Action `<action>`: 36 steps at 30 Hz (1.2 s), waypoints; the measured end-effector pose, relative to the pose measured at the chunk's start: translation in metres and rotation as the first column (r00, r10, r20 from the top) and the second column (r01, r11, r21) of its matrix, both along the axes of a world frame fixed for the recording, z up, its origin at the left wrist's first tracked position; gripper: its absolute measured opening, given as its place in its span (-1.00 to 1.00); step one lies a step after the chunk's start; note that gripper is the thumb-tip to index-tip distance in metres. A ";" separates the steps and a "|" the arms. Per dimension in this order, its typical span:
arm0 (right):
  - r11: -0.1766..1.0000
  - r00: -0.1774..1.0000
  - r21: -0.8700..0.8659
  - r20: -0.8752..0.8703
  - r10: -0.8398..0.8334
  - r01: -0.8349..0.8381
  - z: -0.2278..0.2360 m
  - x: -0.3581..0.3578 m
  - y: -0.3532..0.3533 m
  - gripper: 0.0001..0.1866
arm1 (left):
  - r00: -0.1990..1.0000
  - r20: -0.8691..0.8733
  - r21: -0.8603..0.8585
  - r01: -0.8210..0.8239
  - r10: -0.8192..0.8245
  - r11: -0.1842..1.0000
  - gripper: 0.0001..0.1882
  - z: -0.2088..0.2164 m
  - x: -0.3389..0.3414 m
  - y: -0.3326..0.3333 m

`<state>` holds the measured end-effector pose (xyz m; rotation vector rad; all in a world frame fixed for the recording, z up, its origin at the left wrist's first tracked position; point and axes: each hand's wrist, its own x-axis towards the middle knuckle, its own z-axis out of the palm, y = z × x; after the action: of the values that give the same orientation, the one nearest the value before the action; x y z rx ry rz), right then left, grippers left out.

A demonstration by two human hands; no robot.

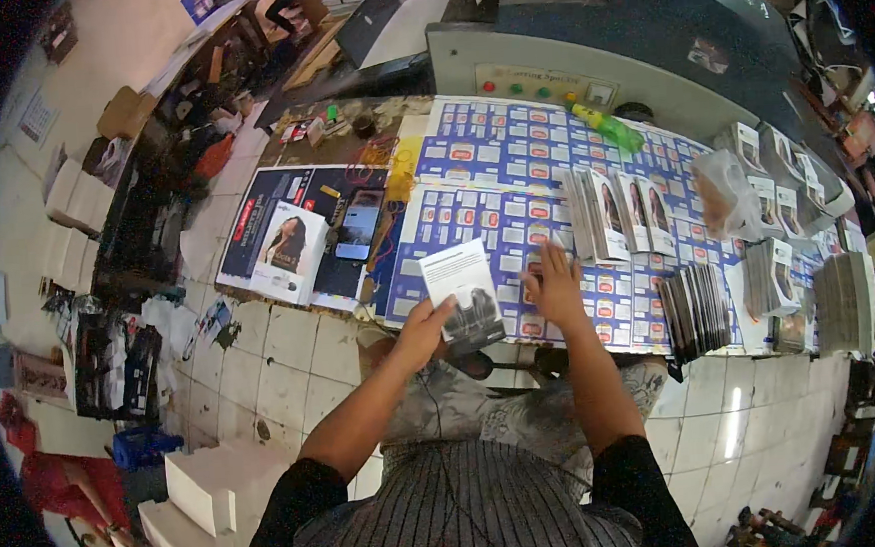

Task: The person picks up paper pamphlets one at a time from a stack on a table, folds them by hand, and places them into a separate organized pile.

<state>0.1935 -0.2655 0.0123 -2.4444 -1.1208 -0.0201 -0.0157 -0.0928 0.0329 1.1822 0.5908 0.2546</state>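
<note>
Left hand (429, 326): closed on the leaflet, thumb across its face, fingers out of sight behind; whether it has one sheet or several cannot be told

Leaflet (460, 272): white, lines of small print above, grey picture below; tilted slightly, in front of the person, overlapping the table's near edge in view

Right hand (561, 291): open, fingers apart and pointing away from the person, nothing seen in its grasp; over the blue sheets, contact with them not certain; to the right of the leaflet, apart from it

Blue sheets (454, 222): printed with small panels, spread across the table

Booklets (605, 225): standing close in a row, portrait covers, just beyond the right hand

Dark stack (695, 310): thin pieces in a row at the near edge, right of the right hand

Clear bag (726, 199): crumpled, beyond the dark stack

Green bottle (614, 132): lying on its side at the far edge, yellow at one end

Phone (357, 226): on the left, beside a white box (289, 252) with a portrait
</note>
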 end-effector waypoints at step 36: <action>0.950 0.991 0.293 -0.051 0.125 -0.104 0.074 -0.125 0.044 -0.55 | 0.992 0.040 -0.302 -0.099 0.116 0.948 -0.55 -0.006 0.003 0.005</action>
<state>0.0686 -0.2214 0.0867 -2.1036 -1.1405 -0.0600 -0.0123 -0.0878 0.0269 0.8480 0.6203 0.2800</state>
